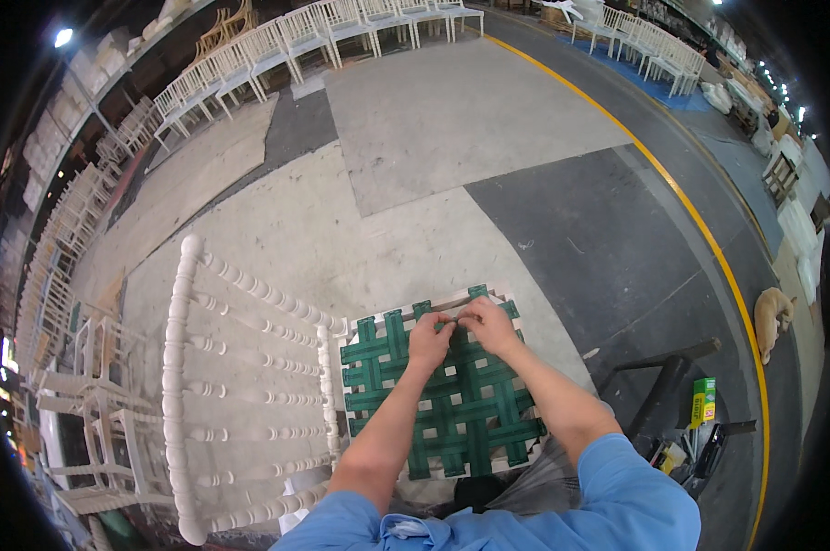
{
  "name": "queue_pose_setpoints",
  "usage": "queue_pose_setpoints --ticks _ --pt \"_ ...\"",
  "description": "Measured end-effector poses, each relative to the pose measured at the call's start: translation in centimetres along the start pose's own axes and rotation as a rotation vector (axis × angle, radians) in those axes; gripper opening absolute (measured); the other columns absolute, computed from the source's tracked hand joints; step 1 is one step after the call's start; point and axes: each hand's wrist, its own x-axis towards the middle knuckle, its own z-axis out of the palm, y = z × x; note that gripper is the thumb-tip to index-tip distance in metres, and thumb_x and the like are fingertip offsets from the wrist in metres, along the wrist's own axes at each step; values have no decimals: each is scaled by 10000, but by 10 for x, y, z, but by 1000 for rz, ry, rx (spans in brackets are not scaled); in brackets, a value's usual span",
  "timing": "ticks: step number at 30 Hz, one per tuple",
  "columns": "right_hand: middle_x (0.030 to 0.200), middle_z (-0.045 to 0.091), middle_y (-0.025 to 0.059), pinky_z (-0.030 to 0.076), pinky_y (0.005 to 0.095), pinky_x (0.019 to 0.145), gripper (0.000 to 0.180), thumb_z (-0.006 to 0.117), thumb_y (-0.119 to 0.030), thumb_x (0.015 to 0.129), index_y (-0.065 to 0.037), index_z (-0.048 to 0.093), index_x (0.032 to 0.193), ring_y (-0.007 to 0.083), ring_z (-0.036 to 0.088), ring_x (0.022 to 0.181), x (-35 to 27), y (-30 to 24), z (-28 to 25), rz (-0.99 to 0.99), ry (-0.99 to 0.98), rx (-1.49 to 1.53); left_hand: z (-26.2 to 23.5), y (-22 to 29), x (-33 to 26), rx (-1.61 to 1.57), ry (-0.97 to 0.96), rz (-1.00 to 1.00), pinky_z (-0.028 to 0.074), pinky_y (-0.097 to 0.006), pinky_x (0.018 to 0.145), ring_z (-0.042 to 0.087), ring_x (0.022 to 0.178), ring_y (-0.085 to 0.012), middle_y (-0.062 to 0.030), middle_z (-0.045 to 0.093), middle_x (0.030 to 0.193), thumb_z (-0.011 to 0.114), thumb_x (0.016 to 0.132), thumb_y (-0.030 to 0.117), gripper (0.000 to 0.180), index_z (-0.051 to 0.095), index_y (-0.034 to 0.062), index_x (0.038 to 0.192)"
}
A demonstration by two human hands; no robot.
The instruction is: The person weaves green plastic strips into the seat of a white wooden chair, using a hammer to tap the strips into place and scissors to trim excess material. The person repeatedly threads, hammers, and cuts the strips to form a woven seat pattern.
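Your left hand (431, 338) and right hand (488, 326) meet, fingertips pinched on a green webbing strap (452, 320) near the far edge of the white chair's seat frame (345, 367); woven green webbing (452, 404) lies beneath your forearms.

The chair (250, 404) in front of you was turned wood, painted matt white, with the paint looking uneven on the spindles. Its seat (452, 395) carried woven green webbing, a matt, cloth-like strap material, interlaced over a pale frame. Your left hand (431, 338) and right hand (488, 323) rested on that webbing. Your sleeves (617, 496) were smooth blue cloth. The floor (452, 119) was rough, dull concrete, patched grey and dark.
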Motion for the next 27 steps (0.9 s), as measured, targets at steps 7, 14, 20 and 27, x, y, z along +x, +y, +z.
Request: queue_pose_setpoints --ticks 7,14,20,27 --pt "998 660 176 527 486 869 115 673 -157 880 -82 752 918 381 652 975 61 36 31 283 -20 -340 11 -12 -2 271 126 72 509 -459 904 647 1009 -363 -132 705 1070 670 903 169 250 698 59 1126" --pt "1000 646 177 515 490 873 130 685 -211 875 -110 752 923 386 642 988 75 48 52 276 53 -381 24 -25 -4 562 3 239 242 -566 1201 328 1455 -425 -103 482 1516 591 978 232 492 515 90 1442" --pt "893 680 118 533 397 754 181 708 -193 877 -84 765 1009 261 670 838 74 49 49 274 120 -251 34 -34 9 675 -51 190 112 -579 1247 189 1537 -408 -43 319 1652 448 1049 356 568 383 132 1568" --pt "851 718 37 488 247 599 203 676 -162 963 -27 757 1092 86 614 680 -35 39 -107 419 360 189 35 -35 10 827 1 196 127 -579 1246 234 1517 -420 -26 350 1636 433 1040 359 575 385 139 1569"
